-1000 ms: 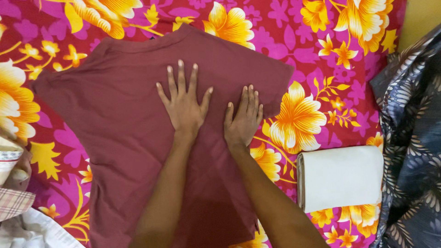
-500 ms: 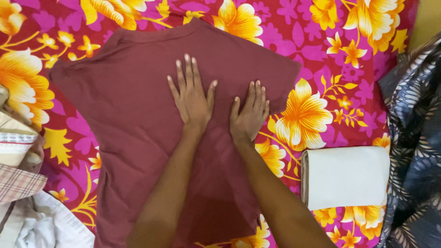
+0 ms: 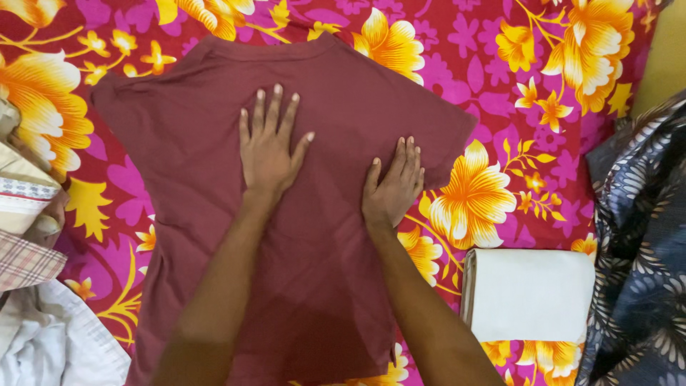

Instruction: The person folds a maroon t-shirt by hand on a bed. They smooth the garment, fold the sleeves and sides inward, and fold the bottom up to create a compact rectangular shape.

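- Right now a maroon shirt point(image 3: 214, 186) lies flat on a bed sheet point(image 3: 500, 71) printed with pink and yellow flowers, its collar at the far end and its hem running down toward the person, so its long axis points away from the body.
- Left hand point(image 3: 268, 146) presses palm-down on the middle of the shirt below the collar, fingers point(image 3: 275, 107) spread wide and holding nothing.
- Right hand point(image 3: 393, 187) lies flat at the shirt's right edge, just under the sleeve, its fingers close together, holding nothing; it is the hand nearer that edge, and the cloth lies directly beneath both palms.
- Compared with half a second ago, the left hand has slid leftward across the chest, so the two hands, then side by side, now sit well apart; the right hand has barely shifted.
- Off to the right, a folded white cloth point(image 3: 532, 293) rests near a dark patterned fabric point(image 3: 636, 236); at the left edge sits a pile of light clothes point(image 3: 32, 286).
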